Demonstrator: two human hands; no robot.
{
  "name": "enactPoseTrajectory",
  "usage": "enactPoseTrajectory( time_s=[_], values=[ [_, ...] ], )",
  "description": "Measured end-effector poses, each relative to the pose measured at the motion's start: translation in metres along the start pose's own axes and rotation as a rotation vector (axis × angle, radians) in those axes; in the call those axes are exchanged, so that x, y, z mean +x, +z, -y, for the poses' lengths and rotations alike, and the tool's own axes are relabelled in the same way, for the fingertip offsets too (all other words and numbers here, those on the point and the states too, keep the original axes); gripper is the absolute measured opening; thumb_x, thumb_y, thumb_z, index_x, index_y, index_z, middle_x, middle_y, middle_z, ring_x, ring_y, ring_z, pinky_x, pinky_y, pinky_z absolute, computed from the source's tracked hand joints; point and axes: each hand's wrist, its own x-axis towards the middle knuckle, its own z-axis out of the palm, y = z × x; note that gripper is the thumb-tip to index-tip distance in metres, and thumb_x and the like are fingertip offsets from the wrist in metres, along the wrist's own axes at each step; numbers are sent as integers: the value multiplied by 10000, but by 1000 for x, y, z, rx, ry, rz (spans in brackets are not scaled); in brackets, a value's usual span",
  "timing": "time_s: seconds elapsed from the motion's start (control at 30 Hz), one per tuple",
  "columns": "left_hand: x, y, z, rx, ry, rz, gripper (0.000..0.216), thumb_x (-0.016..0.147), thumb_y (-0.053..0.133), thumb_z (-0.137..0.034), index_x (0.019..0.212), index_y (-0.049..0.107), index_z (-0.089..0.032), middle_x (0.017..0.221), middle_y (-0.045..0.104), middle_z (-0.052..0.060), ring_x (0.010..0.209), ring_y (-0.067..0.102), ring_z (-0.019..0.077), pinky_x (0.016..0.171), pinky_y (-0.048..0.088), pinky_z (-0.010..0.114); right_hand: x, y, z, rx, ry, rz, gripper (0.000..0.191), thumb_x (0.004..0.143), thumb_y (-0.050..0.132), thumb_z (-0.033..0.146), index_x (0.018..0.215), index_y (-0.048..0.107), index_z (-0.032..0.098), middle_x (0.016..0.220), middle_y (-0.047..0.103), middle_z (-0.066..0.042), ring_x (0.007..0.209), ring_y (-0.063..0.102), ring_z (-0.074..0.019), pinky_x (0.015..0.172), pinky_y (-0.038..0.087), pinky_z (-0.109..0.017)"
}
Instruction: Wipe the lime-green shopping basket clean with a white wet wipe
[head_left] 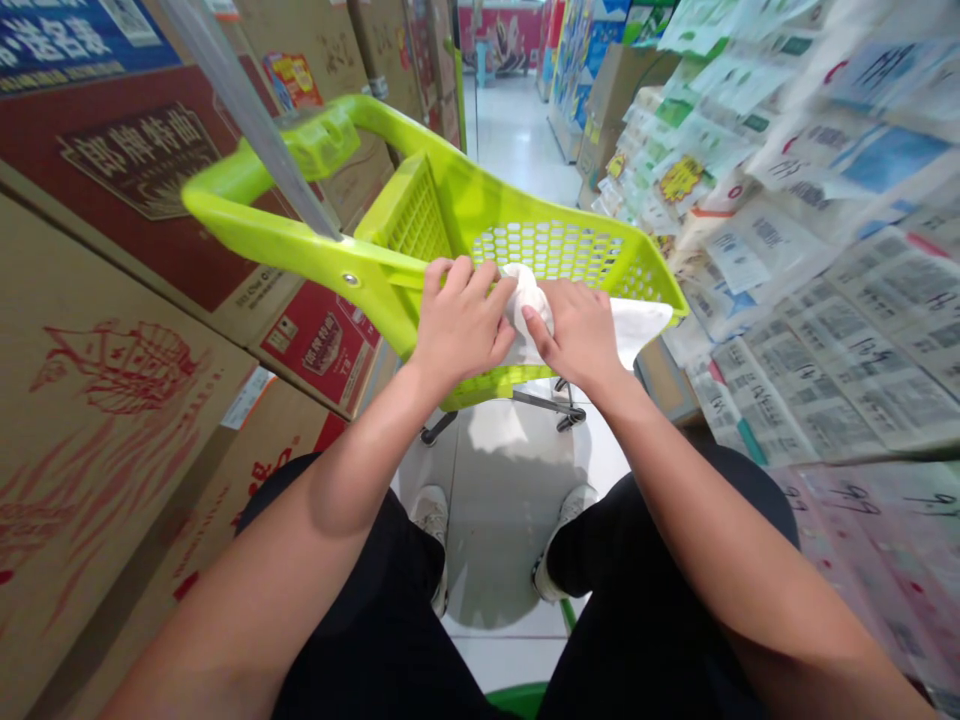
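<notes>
Forearms (352,460), both hands (465,320) (581,328) on white cloth (637,325) over rim of green basket (480,190)

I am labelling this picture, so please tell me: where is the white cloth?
In the head view, right of centre, the white cloth is partly bunched between the left hand and the right hand at the near rim of the green cart.

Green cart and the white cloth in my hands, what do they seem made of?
Cart: probably molded plastic with a slight gloss, judging by its highlights and perforated walls. Cloth: soft and matte, bunching into folds; woven fabric or disposable wipe, I can't tell.
</notes>
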Motion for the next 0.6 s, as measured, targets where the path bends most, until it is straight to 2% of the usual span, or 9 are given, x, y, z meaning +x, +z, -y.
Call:
enactPoseTrajectory(
  time_s=[0.07, 0.17, 0.27, 0.4, 0.6],
  values=[
    [0, -1, 4, -35, 5, 4, 429, 1018, 429, -428, 1356, 650, -283, 1281, 694, 121, 1240, 547, 400, 1141, 353, 681, 2, -7, -11, -32, 46, 71, 645, 1162, 233, 572, 1218, 760, 203, 1194, 809, -165, 1120, 691, -341, 934, 398, -433],
    [0, -3, 11, -129, -1, -14, 413, 1014, 445, -480, 1312, 669, -302, 1219, 722, 107, 1224, 566, 403, 1155, 341, 693, 2, -19, -42, -133, 204, 181, 738, 1150, 226, 614, 981, 801, 182, 973, 815, -183, 938, 718, -336, 802, 379, -405],
    [1, -3, 17, -188, -14, -24, 413, 1007, 475, -522, 1294, 678, -306, 1211, 733, 101, 1253, 570, 413, 1191, 307, 701, 0, -27, -61, -150, 226, 257, 768, 1143, 235, 636, 900, 810, 187, 880, 803, -168, 848, 714, -311, 717, 331, -378],
    [2, 0, 31, -206, -13, -4, 437, 1016, 495, -568, 1305, 684, -301, 1284, 726, 99, 1341, 550, 415, 1237, 275, 696, -1, -29, -57, -162, 185, 286, 749, 1136, 260, 626, 898, 819, 188, 884, 804, -164, 843, 712, -301, 700, 324, -371],
    [0, 6, 43, -192, 6, -8, 474, 1073, 444, -615, 1336, 675, -295, 1507, 656, 113, 1492, 497, 394, 1294, 247, 686, -1, -35, -47, -129, 155, 362, 739, 1122, 263, 671, 876, 780, 204, 858, 786, -152, 820, 694, -294, 696, 319, -364]
  ],
)
